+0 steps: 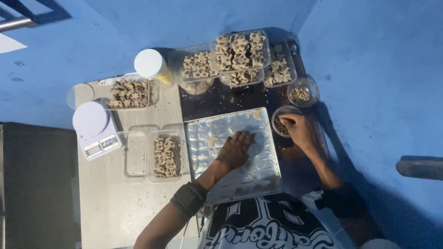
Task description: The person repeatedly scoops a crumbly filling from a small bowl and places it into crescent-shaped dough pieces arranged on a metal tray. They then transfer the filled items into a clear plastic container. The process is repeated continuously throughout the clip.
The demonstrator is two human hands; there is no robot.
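Note:
A silvery baking tray [262,179] lies in front of me with a few pale dough pieces on it. My left hand [236,149] rests palm down on the middle of the tray, fingers together, near a small curved dough piece [213,140]. My right hand [295,128] reaches into a small round bowl [281,118] of dark bits at the tray's right edge, fingertips pinched inside it. What the fingertips hold is hidden.
Clear boxes of shaped biscuits [241,52] stand stacked at the back. Another filled box [166,157] and an empty one [135,154] sit left of the tray. A white kitchen scale [95,129], a white-lidded jar [150,64] and a second small bowl [303,91] are nearby.

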